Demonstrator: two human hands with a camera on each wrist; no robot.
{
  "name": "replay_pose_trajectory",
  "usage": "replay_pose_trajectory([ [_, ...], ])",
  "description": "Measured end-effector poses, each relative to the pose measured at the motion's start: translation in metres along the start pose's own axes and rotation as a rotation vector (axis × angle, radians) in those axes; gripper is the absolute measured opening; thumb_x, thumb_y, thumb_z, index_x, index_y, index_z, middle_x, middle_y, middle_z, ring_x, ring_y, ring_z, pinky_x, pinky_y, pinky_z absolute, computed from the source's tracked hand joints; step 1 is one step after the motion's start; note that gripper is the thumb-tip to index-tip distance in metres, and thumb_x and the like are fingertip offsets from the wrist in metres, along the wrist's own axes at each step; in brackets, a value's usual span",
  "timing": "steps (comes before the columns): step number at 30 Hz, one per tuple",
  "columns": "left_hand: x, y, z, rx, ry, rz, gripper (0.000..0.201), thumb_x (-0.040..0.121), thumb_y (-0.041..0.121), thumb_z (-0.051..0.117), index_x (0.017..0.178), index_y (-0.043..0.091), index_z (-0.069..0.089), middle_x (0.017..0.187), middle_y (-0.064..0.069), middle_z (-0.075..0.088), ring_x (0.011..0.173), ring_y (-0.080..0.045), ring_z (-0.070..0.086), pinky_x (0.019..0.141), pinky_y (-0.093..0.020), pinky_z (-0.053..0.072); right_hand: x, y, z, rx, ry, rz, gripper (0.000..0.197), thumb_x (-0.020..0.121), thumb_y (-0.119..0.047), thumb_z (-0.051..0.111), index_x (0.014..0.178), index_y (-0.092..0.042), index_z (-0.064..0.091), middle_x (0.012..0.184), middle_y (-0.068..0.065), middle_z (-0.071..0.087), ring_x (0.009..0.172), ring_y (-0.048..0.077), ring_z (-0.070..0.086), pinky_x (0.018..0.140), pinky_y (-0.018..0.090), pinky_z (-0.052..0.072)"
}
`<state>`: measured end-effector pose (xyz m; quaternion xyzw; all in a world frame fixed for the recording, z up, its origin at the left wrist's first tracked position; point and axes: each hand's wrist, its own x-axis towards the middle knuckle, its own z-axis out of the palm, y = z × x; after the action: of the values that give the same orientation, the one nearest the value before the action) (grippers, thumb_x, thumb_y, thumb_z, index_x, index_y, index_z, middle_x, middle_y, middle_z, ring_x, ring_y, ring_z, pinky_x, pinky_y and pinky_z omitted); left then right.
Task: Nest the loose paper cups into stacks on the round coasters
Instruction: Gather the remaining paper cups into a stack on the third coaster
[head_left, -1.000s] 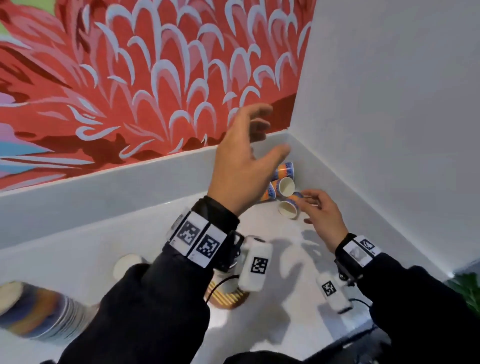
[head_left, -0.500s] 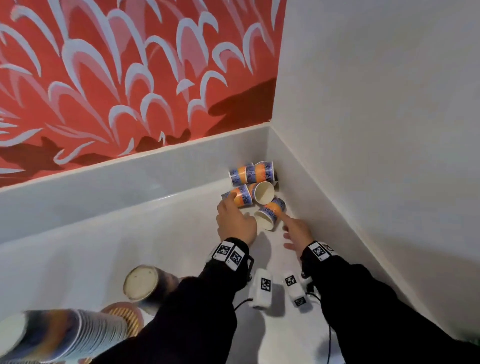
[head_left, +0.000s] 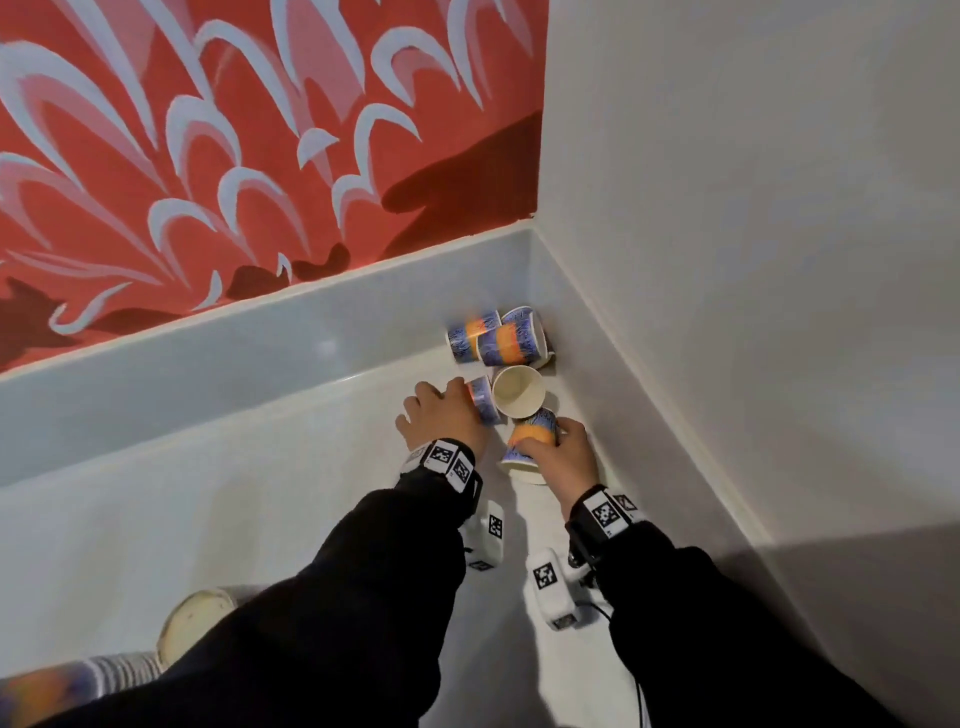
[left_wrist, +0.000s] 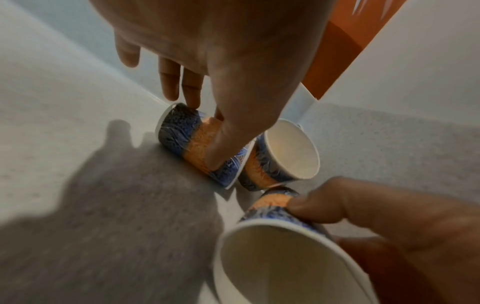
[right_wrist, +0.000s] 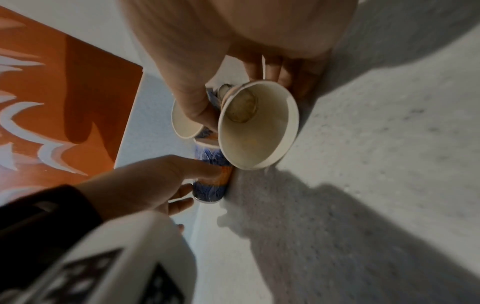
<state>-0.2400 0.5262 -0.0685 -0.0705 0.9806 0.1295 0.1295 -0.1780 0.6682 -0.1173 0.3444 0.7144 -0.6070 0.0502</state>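
Several blue-and-orange paper cups lie loose in the counter's far right corner. My left hand (head_left: 451, 411) grips one cup (head_left: 483, 402) lying on its side, thumb across its orange band (left_wrist: 200, 142) and fingers behind its rim. My right hand (head_left: 560, 442) holds the nearest cup (head_left: 530, 441), its mouth (right_wrist: 259, 125) turned towards my wrist. Between them a third cup (head_left: 518, 391) lies with its open mouth facing me. Two more cups (head_left: 498, 338) rest against the back ledge. No coaster shows.
The white counter (head_left: 260, 493) is boxed in by a raised back ledge (head_left: 234, 353) and the white side wall (head_left: 727, 312). At the lower left, two nested cup stacks (head_left: 119, 675) (head_left: 197, 623) lie partly behind my left sleeve.
My left hand came down from mid-air onto the side-lying cup. My right hand closed round the nearest cup and lifted it. The head view moved closer to the corner.
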Motion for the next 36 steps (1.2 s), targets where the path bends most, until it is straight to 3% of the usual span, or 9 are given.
replay_pose_trajectory([
  [5, -0.023, -0.014, 0.017, 0.001, 0.056, 0.040, 0.054, 0.090, 0.049, 0.061, 0.135, 0.022, 0.049, 0.139, -0.013, 0.041, 0.129, -0.039, 0.043, 0.105, -0.049, 0.040, -0.014, 0.024, -0.013, 0.119, -0.044, 0.023, 0.068, 0.056, -0.022, 0.084, 0.120, -0.014, 0.065, 0.109, 0.014, 0.075, 0.088, 0.029, 0.078, 0.074, 0.043, 0.066],
  [7, -0.030, -0.023, 0.022, -0.008, 0.071, 0.069, 0.050, 0.092, 0.042, 0.062, 0.135, 0.020, 0.049, 0.152, -0.013, 0.038, 0.139, -0.037, 0.039, 0.109, -0.049, 0.037, -0.022, 0.030, -0.019, 0.173, -0.014, 0.015, 0.066, 0.067, -0.007, 0.086, 0.127, -0.014, 0.059, 0.114, 0.011, 0.070, 0.092, 0.027, 0.076, 0.071, 0.039, 0.066],
  [10, -0.042, -0.032, 0.023, -0.048, 0.040, 0.120, 0.037, 0.088, 0.036, 0.064, 0.118, 0.022, 0.046, 0.130, -0.004, 0.057, 0.122, -0.031, 0.055, 0.098, -0.047, 0.044, -0.029, 0.037, -0.027, 0.212, -0.012, -0.002, 0.066, 0.071, 0.000, 0.086, 0.130, -0.011, 0.058, 0.117, 0.013, 0.070, 0.093, 0.024, 0.075, 0.063, 0.025, 0.060],
  [16, -0.079, -0.049, 0.028, -0.051, -0.114, 0.076, 0.055, 0.090, 0.043, 0.068, 0.135, 0.026, 0.040, 0.129, -0.007, 0.055, 0.120, -0.036, 0.059, 0.096, -0.049, 0.049, -0.052, 0.050, -0.033, 0.317, -0.083, 0.063, 0.061, 0.064, -0.013, 0.088, 0.121, -0.006, 0.068, 0.107, 0.017, 0.078, 0.091, 0.029, 0.076, 0.088, 0.044, 0.061],
  [21, -0.102, -0.056, 0.029, -0.213, -0.238, -0.001, 0.070, 0.087, 0.062, 0.069, 0.133, 0.014, 0.048, 0.131, -0.014, 0.050, 0.120, -0.041, 0.060, 0.100, -0.048, 0.050, -0.076, 0.059, -0.042, 0.370, -0.095, 0.070, 0.041, 0.083, -0.002, 0.083, 0.120, -0.010, 0.067, 0.104, 0.013, 0.080, 0.089, 0.028, 0.076, 0.083, 0.039, 0.060],
  [23, -0.110, -0.056, 0.021, -0.290, -0.203, 0.022, 0.059, 0.089, 0.048, 0.071, 0.131, 0.012, 0.051, 0.129, -0.014, 0.049, 0.117, -0.040, 0.060, 0.100, -0.046, 0.051, -0.080, 0.062, -0.047, 0.401, -0.058, 0.046, 0.043, 0.083, 0.001, 0.082, 0.120, -0.012, 0.067, 0.104, 0.012, 0.080, 0.088, 0.029, 0.077, 0.084, 0.043, 0.061],
  [26, -0.125, -0.054, 0.002, -0.466, -0.115, 0.080, 0.049, 0.083, 0.023, 0.076, 0.126, 0.013, 0.054, 0.123, -0.010, 0.060, 0.111, -0.032, 0.064, 0.091, -0.036, 0.050, -0.090, 0.063, -0.057, 0.470, -0.024, 0.028, 0.045, 0.082, 0.003, 0.083, 0.115, -0.020, 0.063, 0.108, 0.013, 0.079, 0.094, 0.034, 0.077, 0.087, 0.050, 0.063],
  [32, -0.172, -0.035, -0.051, -0.799, -0.034, 0.303, 0.056, 0.084, 0.014, 0.081, 0.132, 0.022, 0.054, 0.104, 0.010, 0.065, 0.087, -0.005, 0.067, 0.092, -0.027, 0.057, -0.126, 0.044, -0.059, 0.553, -0.030, -0.024, 0.051, 0.089, -0.001, 0.078, 0.131, -0.020, 0.056, 0.108, 0.012, 0.078, 0.080, 0.022, 0.077, 0.074, 0.038, 0.059],
  [36, -0.209, -0.035, -0.127, -0.996, 0.061, 0.494, 0.061, 0.084, 0.016, 0.085, 0.132, 0.027, 0.050, 0.099, 0.016, 0.063, 0.070, 0.010, 0.064, 0.065, -0.007, 0.047, -0.170, -0.005, -0.048, 0.605, -0.094, -0.162, 0.033, 0.093, -0.005, 0.076, 0.123, -0.013, 0.064, 0.093, 0.006, 0.081, 0.076, 0.015, 0.078, 0.080, 0.039, 0.058],
])
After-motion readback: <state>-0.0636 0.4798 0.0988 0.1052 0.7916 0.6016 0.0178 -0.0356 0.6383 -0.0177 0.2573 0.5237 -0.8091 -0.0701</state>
